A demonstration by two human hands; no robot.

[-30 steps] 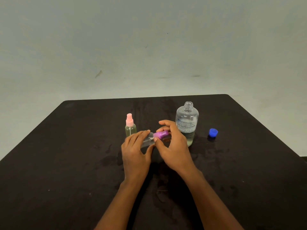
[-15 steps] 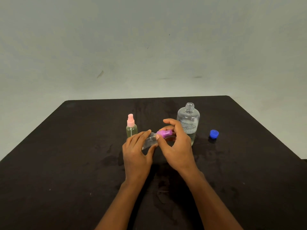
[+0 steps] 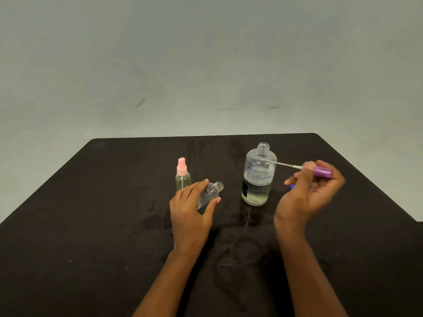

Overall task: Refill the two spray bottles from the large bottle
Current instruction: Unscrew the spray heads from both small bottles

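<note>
Three bottles on the black table (image 3: 91, 225). Large bottle (image 3: 258, 177) stands upright and uncapped, right of centre toward the far edge, with liquid low in it. Left hand (image 3: 190, 211) grips the clear spray bottle (image 3: 210, 194), fingers curled over it and thumb on its near side. The bottle is tilted, its open neck aimed far-right. Pink-topped spray bottle (image 3: 182, 177) stands upright just beyond the left fingertips, holding yellowish liquid. Right hand (image 3: 306, 197) is raised toward the right edge, fingers pinching the purple spray head (image 3: 322, 172). Its dip tube points left across the large bottle's shoulder. Blue cap (image 3: 291, 186) is mostly hidden behind the right hand.
</note>
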